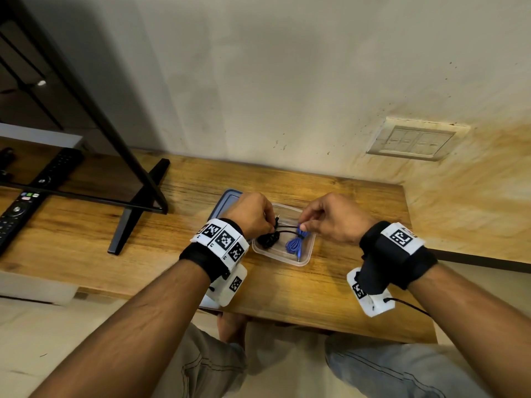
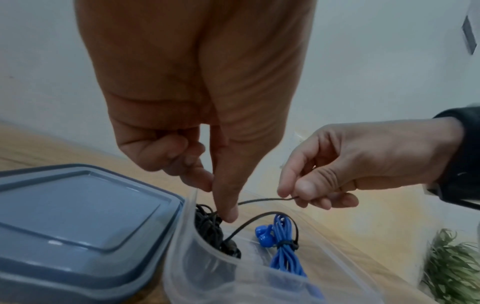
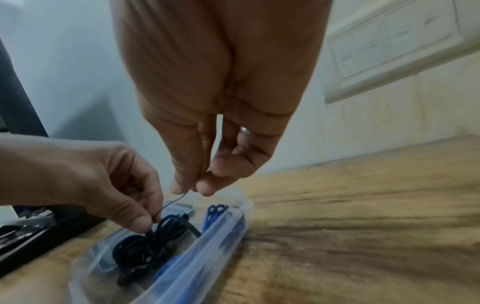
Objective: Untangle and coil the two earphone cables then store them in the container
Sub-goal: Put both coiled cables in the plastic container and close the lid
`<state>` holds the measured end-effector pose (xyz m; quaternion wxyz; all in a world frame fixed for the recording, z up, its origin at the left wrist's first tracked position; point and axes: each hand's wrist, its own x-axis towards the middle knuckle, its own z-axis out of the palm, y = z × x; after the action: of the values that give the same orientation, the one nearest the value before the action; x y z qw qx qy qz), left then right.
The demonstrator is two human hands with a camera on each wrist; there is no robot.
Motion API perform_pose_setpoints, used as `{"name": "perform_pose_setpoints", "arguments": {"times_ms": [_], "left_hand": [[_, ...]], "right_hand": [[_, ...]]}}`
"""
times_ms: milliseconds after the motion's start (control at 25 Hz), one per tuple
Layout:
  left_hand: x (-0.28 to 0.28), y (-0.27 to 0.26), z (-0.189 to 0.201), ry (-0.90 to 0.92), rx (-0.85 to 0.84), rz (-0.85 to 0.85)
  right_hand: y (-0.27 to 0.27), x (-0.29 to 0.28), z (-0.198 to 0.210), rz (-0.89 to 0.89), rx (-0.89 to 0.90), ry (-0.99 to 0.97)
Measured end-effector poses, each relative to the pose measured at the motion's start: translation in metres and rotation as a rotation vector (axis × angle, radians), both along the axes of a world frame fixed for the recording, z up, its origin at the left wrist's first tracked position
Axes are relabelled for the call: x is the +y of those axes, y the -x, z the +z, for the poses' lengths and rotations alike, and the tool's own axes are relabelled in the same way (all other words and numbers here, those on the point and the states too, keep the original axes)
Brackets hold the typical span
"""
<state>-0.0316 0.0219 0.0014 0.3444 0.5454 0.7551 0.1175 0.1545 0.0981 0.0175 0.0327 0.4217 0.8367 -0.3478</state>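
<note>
A clear plastic container (image 1: 304, 261) sits on the wooden table (image 1: 344, 294). Inside it lie a black earphone bundle (image 1: 266, 239) on the left and a coiled, tied blue earphone cable (image 1: 296, 243) on the right. My left hand (image 1: 271, 224) pinches the top of the black bundle (image 2: 207, 228) over the container's left side. My right hand (image 1: 303, 225) pinches a loose black strand (image 2: 262, 200) that runs from the bundle across to it. The right wrist view shows that strand (image 3: 171, 202) held between thumb and finger above the blue coil (image 3: 215, 214).
The grey-blue lid (image 1: 227, 201) lies flat just left of the container. A black TV stand leg (image 1: 135, 216) and two remotes (image 1: 17, 214) are on the table's left. A switch plate (image 1: 413, 142) is on the wall. A green plant (image 2: 451, 267) stands at the right.
</note>
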Motion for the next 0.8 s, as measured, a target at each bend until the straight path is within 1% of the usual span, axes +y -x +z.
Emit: {"name": "perform_pose_setpoints", "arguments": {"times_ms": [80, 280, 440, 560, 640, 800], "left_hand": [[0.001, -0.001, 0.001, -0.012, 0.001, -0.006], [0.001, -0.002, 0.003, -0.091, -0.116, -0.003], [0.004, -0.005, 0.0, -0.067, -0.05, -0.014], [0.006, -0.006, 0.002, -0.058, -0.008, 0.015], [0.007, -0.006, 0.002, -0.032, -0.008, 0.036], [0.008, -0.007, -0.001, 0.01, 0.008, 0.046]], "right_hand": [[0.003, -0.002, -0.006, 0.017, -0.013, 0.0], [0.015, -0.004, -0.014, -0.01, 0.071, -0.041], [0.018, -0.007, -0.018, -0.018, 0.104, -0.049], [0.014, -0.002, -0.016, -0.054, 0.12, -0.067], [0.01, 0.001, -0.016, -0.067, 0.097, -0.077], [0.007, 0.001, -0.02, -0.032, 0.059, -0.1]]}}
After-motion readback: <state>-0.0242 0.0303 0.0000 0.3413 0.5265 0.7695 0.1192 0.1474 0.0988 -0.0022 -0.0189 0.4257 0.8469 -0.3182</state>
